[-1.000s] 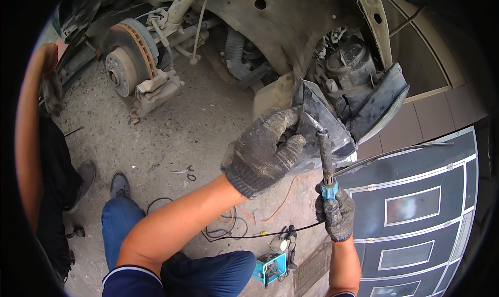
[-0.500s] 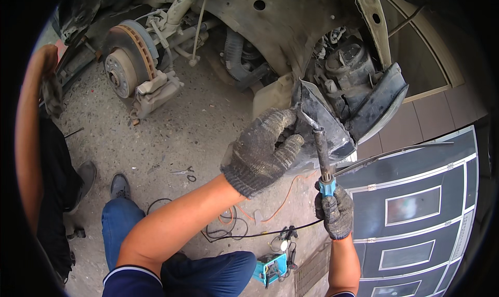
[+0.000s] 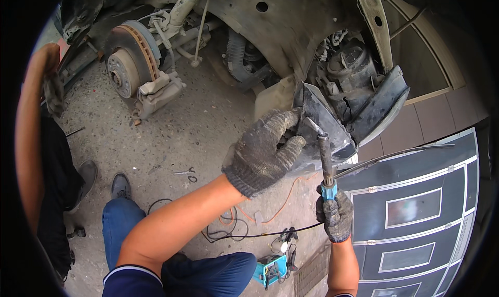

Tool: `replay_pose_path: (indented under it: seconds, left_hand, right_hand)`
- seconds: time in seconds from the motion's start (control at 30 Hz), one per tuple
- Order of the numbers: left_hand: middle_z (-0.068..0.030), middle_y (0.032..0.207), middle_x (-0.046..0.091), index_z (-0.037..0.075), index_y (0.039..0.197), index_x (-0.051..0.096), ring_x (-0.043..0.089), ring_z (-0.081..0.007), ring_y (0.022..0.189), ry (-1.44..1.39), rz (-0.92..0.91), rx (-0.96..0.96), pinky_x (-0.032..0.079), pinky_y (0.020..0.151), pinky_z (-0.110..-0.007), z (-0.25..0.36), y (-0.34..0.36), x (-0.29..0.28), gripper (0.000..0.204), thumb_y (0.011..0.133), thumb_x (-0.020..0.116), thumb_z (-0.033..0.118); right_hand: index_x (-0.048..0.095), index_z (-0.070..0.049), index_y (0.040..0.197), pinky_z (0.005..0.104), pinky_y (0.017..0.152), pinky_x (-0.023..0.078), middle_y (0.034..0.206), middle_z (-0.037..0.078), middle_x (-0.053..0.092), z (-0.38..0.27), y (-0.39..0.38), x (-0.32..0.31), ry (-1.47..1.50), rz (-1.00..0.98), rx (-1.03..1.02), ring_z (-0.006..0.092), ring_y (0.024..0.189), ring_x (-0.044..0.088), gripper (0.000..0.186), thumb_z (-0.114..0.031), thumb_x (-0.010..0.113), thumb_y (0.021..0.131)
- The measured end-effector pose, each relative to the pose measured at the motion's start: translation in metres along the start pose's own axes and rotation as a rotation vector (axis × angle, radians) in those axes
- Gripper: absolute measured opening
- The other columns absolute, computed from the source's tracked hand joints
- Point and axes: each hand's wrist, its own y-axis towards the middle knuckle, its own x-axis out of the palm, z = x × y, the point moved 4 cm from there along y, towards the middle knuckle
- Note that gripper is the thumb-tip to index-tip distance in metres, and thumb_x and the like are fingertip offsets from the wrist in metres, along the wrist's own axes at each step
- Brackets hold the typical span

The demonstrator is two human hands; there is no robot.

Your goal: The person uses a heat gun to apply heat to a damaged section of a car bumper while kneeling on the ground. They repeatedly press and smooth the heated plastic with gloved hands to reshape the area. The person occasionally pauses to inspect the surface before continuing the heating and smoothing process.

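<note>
My left hand (image 3: 262, 151), in a dirty grey knit glove, grips the edge of a dark plastic bumper part (image 3: 332, 125) on the car's front corner. Lower down, my gloved right hand (image 3: 335, 216) holds a soldering iron (image 3: 326, 159) by its blue-collared handle. The iron points up, its flat tip touching the dark plastic just beside my left fingers. A black cord (image 3: 260, 234) trails from the iron across the floor.
A brake disc with caliper (image 3: 135, 68) hangs in the open wheel arch at upper left. Another person's arm (image 3: 31, 130) and shoes stand at the left. A small blue box (image 3: 270, 270) and wires lie on the concrete. A dark panelled door (image 3: 416, 219) lies at right.
The soldering iron's tip has shifted slightly up and left along the plastic edge. My left hand keeps its grip in the same place.
</note>
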Motion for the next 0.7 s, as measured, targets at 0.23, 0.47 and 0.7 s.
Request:
replay_pose_path:
  seconds: [0.23, 0.47, 0.7]
  left_hand:
    - [-0.0176, 0.102, 0.061, 0.002, 0.111, 0.058, 0.061, -0.0343, 0.093, -0.091, -0.018, -0.049, 0.049, 0.08, -0.04, -0.003, 0.001, 0.001, 0.031, 0.083, 0.063, 0.012]
    - [-0.0179, 0.101, 0.061, 0.002, 0.112, 0.058, 0.061, -0.0353, 0.092, -0.053, 0.012, -0.026, 0.049, 0.079, -0.041, 0.001, 0.0, 0.0, 0.032, 0.082, 0.064, 0.012]
    - [-0.0177, 0.101, 0.061, 0.002, 0.112, 0.058, 0.061, -0.0348, 0.093, -0.041, 0.001, 0.01, 0.049, 0.08, -0.04, 0.002, 0.001, -0.001, 0.032, 0.082, 0.063, 0.012]
  right_hand:
    - [0.058, -0.001, 0.111, 0.0212, 0.043, 0.033, 0.061, -0.001, 0.052, -0.002, 0.005, 0.003, -0.028, 0.005, -0.002, 0.0064, 0.047, 0.045, 0.053, -0.049, 0.061, 0.088]
    - [0.058, -0.002, 0.092, 0.0235, 0.047, 0.041, 0.063, 0.0, 0.054, -0.014, 0.002, 0.006, -0.048, 0.007, 0.017, 0.0074, 0.052, 0.05, 0.045, -0.047, 0.061, 0.088]
    - [0.059, -0.001, 0.097, 0.0238, 0.048, 0.042, 0.065, 0.0, 0.055, -0.006, -0.001, 0.002, -0.039, 0.006, 0.041, 0.0072, 0.052, 0.05, 0.045, -0.045, 0.06, 0.088]
